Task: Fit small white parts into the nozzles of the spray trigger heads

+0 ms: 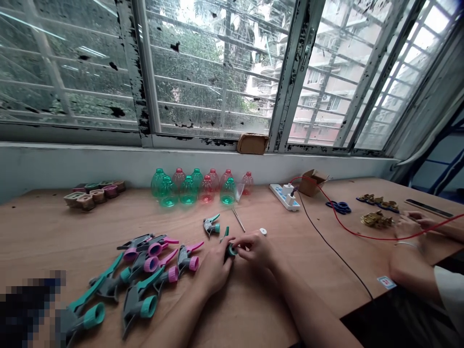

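My left hand (216, 267) is closed around a trigger spray head (232, 250) with a green collar; its green lever sticks up behind my fingers. At the collar's opening, the fingers of my right hand (256, 249) are pinched together, and whatever is between them is hidden. Just beyond my right hand lies a small white disc (263, 232). A thin metal rod (238, 220) rests farther back, beside another green-collared spray head (211, 226). To the left several grey spray heads lie in a group, some with pink collars (151, 264) and some with green collars (148, 306).
Several clear green bottles (188, 191) and red bottles (207, 189) stand along the wall. A power strip (284, 197), a cardboard box (312, 182) and blue scissors (338, 207) are to the right. Cables cross the table near another person's hands (408, 226). Small containers (85, 200) sit back left.
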Available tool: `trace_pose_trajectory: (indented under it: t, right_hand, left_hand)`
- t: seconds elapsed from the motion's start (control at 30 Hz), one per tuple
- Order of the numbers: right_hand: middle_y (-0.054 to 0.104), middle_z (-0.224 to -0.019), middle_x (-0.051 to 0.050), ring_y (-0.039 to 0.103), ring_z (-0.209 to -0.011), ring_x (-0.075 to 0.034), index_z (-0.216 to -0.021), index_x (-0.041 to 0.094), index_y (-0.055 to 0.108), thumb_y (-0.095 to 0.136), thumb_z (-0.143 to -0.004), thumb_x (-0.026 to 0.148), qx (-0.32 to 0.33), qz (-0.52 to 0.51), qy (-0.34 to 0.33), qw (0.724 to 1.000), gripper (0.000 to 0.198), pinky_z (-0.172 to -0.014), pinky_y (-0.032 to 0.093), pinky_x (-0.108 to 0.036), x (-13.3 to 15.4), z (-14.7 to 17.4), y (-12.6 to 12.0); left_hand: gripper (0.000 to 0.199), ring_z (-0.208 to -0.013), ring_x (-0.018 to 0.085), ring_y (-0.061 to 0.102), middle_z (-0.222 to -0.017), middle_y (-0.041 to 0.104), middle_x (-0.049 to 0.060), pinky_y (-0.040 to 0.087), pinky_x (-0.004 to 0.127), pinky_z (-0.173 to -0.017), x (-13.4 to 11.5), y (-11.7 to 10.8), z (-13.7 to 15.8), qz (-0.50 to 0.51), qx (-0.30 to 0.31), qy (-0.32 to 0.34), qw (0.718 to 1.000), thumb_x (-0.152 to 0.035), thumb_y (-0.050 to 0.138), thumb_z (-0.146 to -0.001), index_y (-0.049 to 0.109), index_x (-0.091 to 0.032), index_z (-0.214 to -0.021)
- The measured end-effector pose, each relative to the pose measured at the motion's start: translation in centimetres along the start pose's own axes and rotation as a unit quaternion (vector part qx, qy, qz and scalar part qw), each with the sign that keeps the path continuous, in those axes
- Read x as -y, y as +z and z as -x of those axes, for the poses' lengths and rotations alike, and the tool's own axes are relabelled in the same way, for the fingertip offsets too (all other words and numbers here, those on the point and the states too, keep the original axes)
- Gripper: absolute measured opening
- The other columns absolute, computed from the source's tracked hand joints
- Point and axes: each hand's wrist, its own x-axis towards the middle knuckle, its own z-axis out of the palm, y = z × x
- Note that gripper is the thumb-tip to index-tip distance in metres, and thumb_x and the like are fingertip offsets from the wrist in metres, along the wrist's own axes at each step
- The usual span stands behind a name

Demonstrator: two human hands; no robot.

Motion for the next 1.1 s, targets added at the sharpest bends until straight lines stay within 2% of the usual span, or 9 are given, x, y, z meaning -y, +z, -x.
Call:
trace_pose_trajectory:
  t: [0.17,0.3,0.43,0.67,0.83,1.0,1.1]
  right_hand:
    - [0.069,-0.068,0.002,0.056,-0.055,-0.009,-0.080,0.026,0.074,0.065,-0.074,0.018,0.047,0.016,-0.026,0.998,0.014,-0.057,0.038,-0.019,0.2,-0.1,-0.9]
    - [0.070,-0.069,0.002,0.058,-0.058,-0.010,-0.079,0.028,0.074,0.066,-0.077,0.024,0.076,0.055,-0.033,0.995,0.010,-0.059,0.038,-0.021,0.9,-0.2,-1.6]
    - [0.069,-0.064,0.003,0.057,-0.057,-0.010,-0.075,0.028,0.074,0.064,-0.077,0.021,0.064,0.073,-0.023,0.995,0.012,-0.059,0.036,-0.021,1.2,-0.2,-1.4]
    - [0.065,-0.057,0.003,0.055,-0.053,-0.010,-0.072,0.026,0.074,0.065,-0.074,0.021,0.046,0.089,0.014,0.995,0.010,-0.055,0.033,-0.021,1.8,-0.4,-1.1]
    - [0.065,-0.057,0.003,0.053,-0.052,-0.009,-0.069,0.025,0.073,0.066,-0.072,0.020,0.044,0.096,0.032,0.994,0.009,-0.054,0.033,-0.021,2.1,-0.6,-1.1]
    - [0.065,-0.058,0.003,0.053,-0.053,-0.009,-0.070,0.024,0.072,0.066,-0.072,0.019,0.036,0.062,0.015,0.997,0.008,-0.054,0.034,-0.020,1.6,-0.4,-0.8]
    - [0.063,-0.056,0.002,0.052,-0.050,-0.009,-0.075,0.023,0.073,0.063,-0.078,0.027,-0.007,0.040,0.010,0.999,0.011,-0.053,0.034,-0.020,0.6,-0.3,-1.0]
  left_hand:
    - [0.047,-0.101,0.020,0.060,-0.112,0.066,0.004,0.044,0.029,-0.085,-0.5,-0.2,0.1,0.004,0.039,0.015,0.999,-0.004,0.045,-0.077,0.057,-0.026,-0.116]
    - [0.046,-0.102,0.020,0.060,-0.111,0.067,0.004,0.044,0.029,-0.087,-1.1,-0.4,0.0,0.009,0.045,0.013,0.999,-0.003,0.045,-0.075,0.060,-0.025,-0.113]
    - [0.047,-0.103,0.020,0.060,-0.111,0.067,0.004,0.044,0.029,-0.089,-1.1,-0.4,-0.1,0.016,0.042,0.024,0.999,-0.002,0.045,-0.075,0.061,-0.025,-0.113]
    - [0.043,-0.101,0.022,0.061,-0.110,0.068,0.006,0.045,0.031,-0.088,-0.9,-0.2,-0.2,0.001,0.041,0.002,0.999,-0.005,0.047,-0.076,0.061,-0.023,-0.112]
    - [0.044,-0.101,0.020,0.061,-0.108,0.068,0.004,0.044,0.029,-0.087,-0.9,-0.2,-0.2,-0.003,0.028,0.024,0.999,-0.003,0.047,-0.076,0.062,-0.024,-0.111]
    - [0.042,-0.100,0.021,0.061,-0.108,0.068,0.004,0.045,0.029,-0.085,-0.9,-0.2,-0.1,-0.013,0.030,0.008,0.999,-0.006,0.047,-0.077,0.060,-0.025,-0.113]
    - [0.038,-0.099,0.022,0.061,-0.106,0.067,0.005,0.045,0.029,-0.082,-0.6,0.0,-0.1,-0.021,0.020,-0.006,1.000,-0.009,0.048,-0.079,0.056,-0.024,-0.113]
